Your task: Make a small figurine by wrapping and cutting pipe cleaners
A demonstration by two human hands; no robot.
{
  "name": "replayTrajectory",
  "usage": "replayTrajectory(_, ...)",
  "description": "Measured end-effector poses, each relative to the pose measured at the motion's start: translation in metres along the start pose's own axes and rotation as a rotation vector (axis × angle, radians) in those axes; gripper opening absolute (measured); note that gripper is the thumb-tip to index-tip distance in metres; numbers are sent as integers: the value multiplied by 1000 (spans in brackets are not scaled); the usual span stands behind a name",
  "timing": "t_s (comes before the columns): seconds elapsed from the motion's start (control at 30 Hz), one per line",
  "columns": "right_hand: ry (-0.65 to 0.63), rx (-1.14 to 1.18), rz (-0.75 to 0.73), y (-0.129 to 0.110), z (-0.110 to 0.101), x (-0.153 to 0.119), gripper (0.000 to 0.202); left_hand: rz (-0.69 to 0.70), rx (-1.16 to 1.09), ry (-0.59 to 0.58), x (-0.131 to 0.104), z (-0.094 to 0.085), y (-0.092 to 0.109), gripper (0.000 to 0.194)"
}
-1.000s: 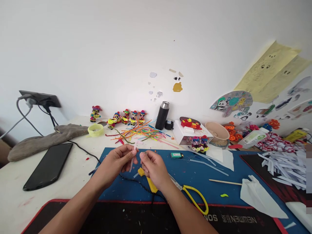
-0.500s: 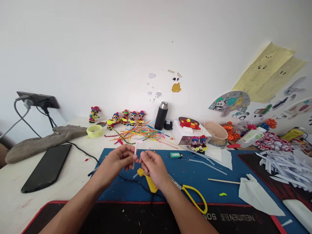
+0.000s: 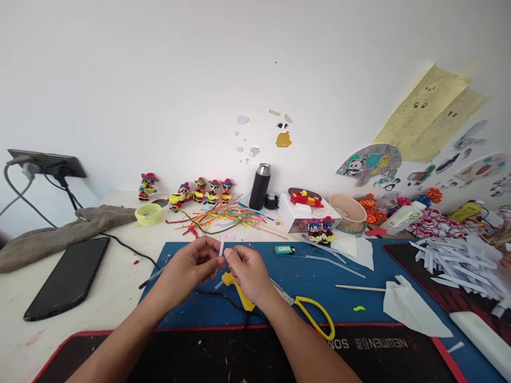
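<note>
Between the thumb and fingers of my left hand (image 3: 191, 268) is a thin pale pink strip (image 3: 222, 246), upright with its top bent over to the right. Close beside it, my right hand (image 3: 249, 274) is closed in a pinch; a small dark bit shows at its fingertips, too small to name. Under my right hand lies a yellow glue gun (image 3: 241, 295), partly covered, with its dark cord on the blue mat (image 3: 183, 314). Yellow-handled scissors (image 3: 319, 316) rest by my right forearm.
Behind my hands lie colourful pipe cleaners (image 3: 223, 215), small figurines (image 3: 213, 190) and a black flask (image 3: 260, 186). A phone (image 3: 67, 276) and driftwood (image 3: 59, 229) are at left. White strips (image 3: 451, 266), a tissue (image 3: 415, 308) and a white box (image 3: 291, 215) are at right.
The whole view has shifted slightly, so the surroundings sit further left. My right hand has moved a little closer to the pink strip, its thumb now near it.
</note>
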State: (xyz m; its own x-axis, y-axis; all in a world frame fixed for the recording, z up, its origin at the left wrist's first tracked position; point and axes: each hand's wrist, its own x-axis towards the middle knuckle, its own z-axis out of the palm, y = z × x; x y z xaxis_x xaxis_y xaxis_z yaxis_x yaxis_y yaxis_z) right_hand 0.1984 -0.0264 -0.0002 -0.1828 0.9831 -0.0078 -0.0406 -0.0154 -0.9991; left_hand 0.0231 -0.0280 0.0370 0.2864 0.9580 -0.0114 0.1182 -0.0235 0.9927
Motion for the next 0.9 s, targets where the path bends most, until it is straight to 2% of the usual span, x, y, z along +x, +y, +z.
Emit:
replayTrajectory(0.27,31,-108,-25,0,2,-1,44,-3,31,-13,-2,2,2,44)
replayTrajectory(0.5,79,-253,-106,-9,5,-3,40,6,102,-9,-3,3,2,39)
replayTrajectory(0.9,78,-297,-97,-4,6,-3,37,29,245,40,-6,6,7,32)
